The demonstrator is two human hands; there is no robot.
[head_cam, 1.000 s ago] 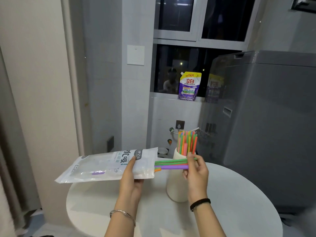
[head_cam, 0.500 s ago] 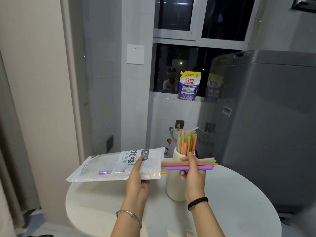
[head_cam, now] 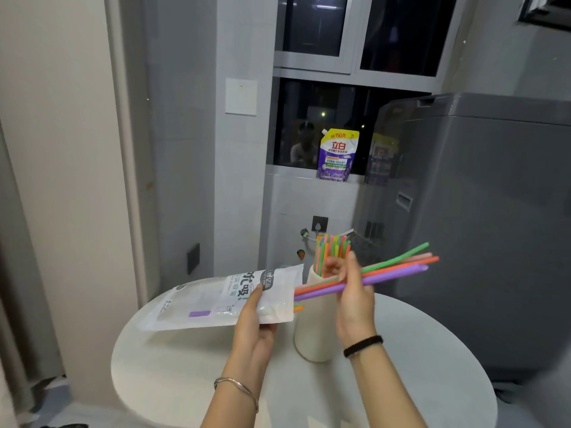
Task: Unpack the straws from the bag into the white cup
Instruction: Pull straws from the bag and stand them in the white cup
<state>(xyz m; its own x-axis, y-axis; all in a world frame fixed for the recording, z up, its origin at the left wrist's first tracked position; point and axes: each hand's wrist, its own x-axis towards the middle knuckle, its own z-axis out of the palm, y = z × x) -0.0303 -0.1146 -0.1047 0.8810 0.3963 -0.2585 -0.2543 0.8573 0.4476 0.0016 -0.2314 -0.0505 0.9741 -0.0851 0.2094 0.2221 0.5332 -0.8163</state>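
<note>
Now the right hand has its fingers curled round a bundle of green, pink, orange and purple straws, gripping it nearer to its left ends than to its right ends. The long axis of the bundle lies almost level, from left to right, and it rises a little toward the right, where the tips point at the grey machine. The left ends are just at the mouth of the bag; I cannot tell if they are fully out. The left hand grips the bag near that open end and holds it flat above the desk. The white cup stands upright on the desk, just below and a little left of the right hand, so this hand is the nearer one. It already holds upright straws. I think the coming move depends on turning the bundle from level to upright, left ends down, above the cup's mouth. Short orange and green ends show at the bag mouth, so some straws probably remain inside.
</note>
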